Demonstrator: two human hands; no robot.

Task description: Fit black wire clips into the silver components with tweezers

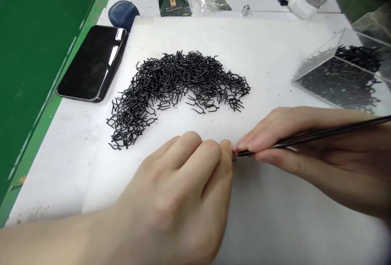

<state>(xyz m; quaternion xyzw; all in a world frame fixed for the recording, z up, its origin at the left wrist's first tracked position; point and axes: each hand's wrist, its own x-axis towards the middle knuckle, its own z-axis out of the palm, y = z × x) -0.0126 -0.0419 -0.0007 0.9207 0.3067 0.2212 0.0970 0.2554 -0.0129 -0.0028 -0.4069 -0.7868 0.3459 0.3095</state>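
My right hand (293, 142) pinches a pair of slim black tweezers (324, 132), whose tip points left. At that tip my left hand (183, 187) is closed, thumb and fingers pressed together; whatever it pinches is mostly hidden, with only a tiny dark bit showing between the two hands. Beyond them, a curved heap of small black fork-shaped pieces (177, 73) lies on the white work surface (262, 61). A few of these pieces lie loose along the inner edge of the heap.
On the left lie a black smartphone (91, 63) and a dark blue rounded object (123, 15). A clear box (339, 73) with more black pieces stands at right. Toward the back are a green packet (173, 2), a clear plastic bag (207, 2) and a white-capped container (302, 7).
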